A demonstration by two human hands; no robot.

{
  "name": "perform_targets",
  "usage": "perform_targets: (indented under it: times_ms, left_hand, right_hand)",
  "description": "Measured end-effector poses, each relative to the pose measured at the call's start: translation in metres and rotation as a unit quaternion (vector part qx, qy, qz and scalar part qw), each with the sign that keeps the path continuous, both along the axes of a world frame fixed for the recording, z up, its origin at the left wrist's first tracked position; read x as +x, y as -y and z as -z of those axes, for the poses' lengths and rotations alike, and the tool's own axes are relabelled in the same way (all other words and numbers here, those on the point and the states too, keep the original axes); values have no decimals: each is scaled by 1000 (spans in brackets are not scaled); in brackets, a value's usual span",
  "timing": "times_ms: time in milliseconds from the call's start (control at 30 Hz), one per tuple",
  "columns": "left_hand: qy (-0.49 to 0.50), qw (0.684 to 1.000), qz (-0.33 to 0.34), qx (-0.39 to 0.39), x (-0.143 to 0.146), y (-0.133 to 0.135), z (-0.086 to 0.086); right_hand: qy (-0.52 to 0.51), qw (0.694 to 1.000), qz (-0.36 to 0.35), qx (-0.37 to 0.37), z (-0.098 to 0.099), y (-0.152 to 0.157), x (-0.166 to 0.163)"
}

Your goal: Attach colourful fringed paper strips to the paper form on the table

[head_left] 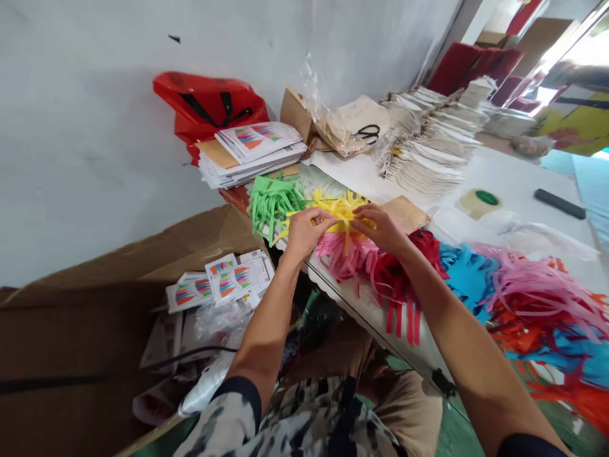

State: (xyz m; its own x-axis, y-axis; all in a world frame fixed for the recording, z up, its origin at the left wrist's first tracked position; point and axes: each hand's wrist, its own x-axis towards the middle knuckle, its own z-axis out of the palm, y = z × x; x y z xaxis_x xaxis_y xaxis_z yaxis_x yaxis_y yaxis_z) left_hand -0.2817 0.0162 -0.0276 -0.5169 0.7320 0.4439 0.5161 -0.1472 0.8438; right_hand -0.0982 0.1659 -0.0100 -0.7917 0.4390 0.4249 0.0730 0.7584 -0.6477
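Note:
Both my hands are at a bunch of yellow fringed paper (335, 204) near the table's front edge. My left hand (308, 230) pinches its left part between thumb and fingers. From the other side, my right hand (378, 225) pinches the same yellow paper, fingertips close to the left ones. Green fringed paper (273, 202) lies just left of my hands. Pink fringed paper (349, 254) sits below them, partly under the yellow. Dark red fringe (397, 279) lies under and beside my right forearm, some strips hanging over the edge.
Blue fringe (466, 273) and a pink pile (542, 289) lie to the right. Behind are printed sheets (257, 149), a red bag (214, 105), black-handled scissors (366, 133), stacked off-white bundles (423, 158) and a tape roll (486, 198). A cardboard box (95, 254) with printed packets (233, 279) stands lower left.

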Motion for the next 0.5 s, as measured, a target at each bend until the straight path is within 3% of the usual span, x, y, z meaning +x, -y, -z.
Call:
perform_targets:
  times_ms: [200, 367, 500]
  left_hand:
    - [-117, 993, -29, 6, 7, 2, -4]
    - [-277, 959, -62, 13, 11, 9, -21]
    - [-298, 950, -83, 48, 4, 1, -36]
  right_hand:
    - [-36, 999, 33, 16, 6, 8, 5]
    - [-53, 997, 54, 11, 6, 13, 6]
    - [-73, 992, 94, 45, -4, 16, 6]
